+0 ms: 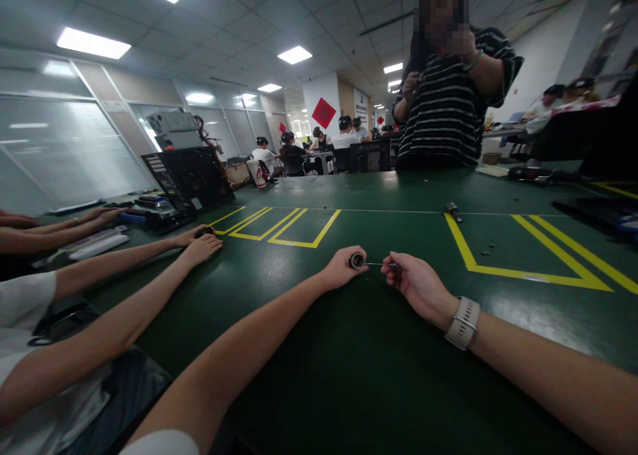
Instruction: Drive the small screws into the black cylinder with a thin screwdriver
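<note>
On the green counter [349, 375], the left hand [341, 269] holds a small round metal part [357, 261]; the right hand [416, 283] pinches a thin rod [381, 264] reaching that part. Whether they are joined is unclear.

Own hands: two, a left hand [343, 267] and a right hand [416, 283], both bare.
Small round metal part [357, 261]: one, between the two hands.
Thin metal tool [383, 264]: one.
Pale grey wristband [464, 322]: one, on the right wrist.
Hands of people sitting at the left: two, together around a small dark object [202, 245], and at least two more further left [102, 214].
Standing person in a black-and-white striped shirt [448, 103]: one.
Open black computer case [188, 179]: one.
Yellow tape outlines on the green table [279, 228]: at least two.
</note>
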Motion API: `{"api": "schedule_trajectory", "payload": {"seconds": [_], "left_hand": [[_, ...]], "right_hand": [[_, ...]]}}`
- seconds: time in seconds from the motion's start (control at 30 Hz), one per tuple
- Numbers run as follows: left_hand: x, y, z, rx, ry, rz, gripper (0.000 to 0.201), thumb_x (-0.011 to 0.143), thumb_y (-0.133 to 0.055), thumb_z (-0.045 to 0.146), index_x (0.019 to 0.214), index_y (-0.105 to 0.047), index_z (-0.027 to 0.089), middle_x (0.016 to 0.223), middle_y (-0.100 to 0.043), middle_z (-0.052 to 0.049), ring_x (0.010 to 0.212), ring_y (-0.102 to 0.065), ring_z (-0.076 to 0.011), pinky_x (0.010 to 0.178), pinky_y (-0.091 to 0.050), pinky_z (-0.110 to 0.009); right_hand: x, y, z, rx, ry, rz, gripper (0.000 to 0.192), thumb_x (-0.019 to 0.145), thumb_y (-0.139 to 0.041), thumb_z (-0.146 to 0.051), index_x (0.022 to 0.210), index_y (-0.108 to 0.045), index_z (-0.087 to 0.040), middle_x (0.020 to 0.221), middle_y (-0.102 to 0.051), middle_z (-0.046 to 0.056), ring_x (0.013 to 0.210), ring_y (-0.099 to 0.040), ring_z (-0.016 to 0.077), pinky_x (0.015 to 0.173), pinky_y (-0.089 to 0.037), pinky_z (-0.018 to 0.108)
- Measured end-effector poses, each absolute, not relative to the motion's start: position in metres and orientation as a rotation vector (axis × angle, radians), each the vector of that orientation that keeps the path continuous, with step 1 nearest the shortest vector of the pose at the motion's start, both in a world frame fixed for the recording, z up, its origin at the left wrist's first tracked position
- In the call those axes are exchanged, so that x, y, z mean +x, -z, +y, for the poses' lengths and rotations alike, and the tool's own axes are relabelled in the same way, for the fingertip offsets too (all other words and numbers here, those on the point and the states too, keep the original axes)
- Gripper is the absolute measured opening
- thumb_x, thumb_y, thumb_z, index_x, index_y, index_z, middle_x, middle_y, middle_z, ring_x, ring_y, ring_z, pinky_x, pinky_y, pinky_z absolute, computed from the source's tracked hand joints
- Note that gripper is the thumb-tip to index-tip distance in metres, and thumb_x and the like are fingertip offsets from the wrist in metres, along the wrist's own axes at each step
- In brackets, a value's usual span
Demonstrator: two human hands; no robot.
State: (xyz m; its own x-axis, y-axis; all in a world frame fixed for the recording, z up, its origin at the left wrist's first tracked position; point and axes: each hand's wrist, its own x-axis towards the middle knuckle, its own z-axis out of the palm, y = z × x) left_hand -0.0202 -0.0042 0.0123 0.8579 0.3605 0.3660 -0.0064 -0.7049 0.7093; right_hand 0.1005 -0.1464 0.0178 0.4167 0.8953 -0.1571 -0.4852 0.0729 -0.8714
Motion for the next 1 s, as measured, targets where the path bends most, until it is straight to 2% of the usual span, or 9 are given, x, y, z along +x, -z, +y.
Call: {"api": "schedule_trajectory", "payload": {"seconds": [0.5, 0.7, 1.0], "left_hand": [[-0.02, -0.0082, 0.002, 2.427, -0.628, 0.308, 0.012, 0.068, -0.061, 0.019, 0.073, -0.051, 0.015, 0.071, -0.049, 0.003, 0.067, -0.047, -0.0111, 0.065, -0.038, -0.023], [-0.0193, -0.0056, 0.004, 2.514, -0.637, 0.33, 0.01, 0.067, -0.061, 0.017, 0.073, -0.052, 0.015, 0.071, -0.051, 0.002, 0.069, -0.048, -0.0118, 0.066, -0.038, -0.024], [-0.0205, -0.0058, 0.0046, 2.564, -0.609, 0.363, 0.01, 0.068, -0.06, 0.018, 0.076, -0.055, 0.015, 0.073, -0.053, 0.002, 0.073, -0.05, -0.0129, 0.068, -0.039, -0.025]], "right_hand": [[0.1061, -0.0165, -0.1452, -1.101, -1.045, -0.459, 0.017, 0.078, -0.053, -0.029, 0.066, -0.059, -0.019, 0.061, -0.057, 0.003, 0.054, -0.05, 0.014, 0.051, -0.041, 0.028], [0.1057, -0.0182, -0.1444, -1.143, -0.979, -0.432, 0.018, 0.075, -0.054, -0.028, 0.06, -0.057, -0.018, 0.054, -0.053, 0.001, 0.048, -0.046, 0.0115, 0.046, -0.035, 0.025], [0.1004, -0.0257, -0.1495, -1.194, -0.919, -0.456, 0.018, 0.071, -0.057, -0.029, 0.057, -0.055, -0.018, 0.05, -0.052, 0.0, 0.047, -0.045, 0.012, 0.046, -0.034, 0.026]]}}
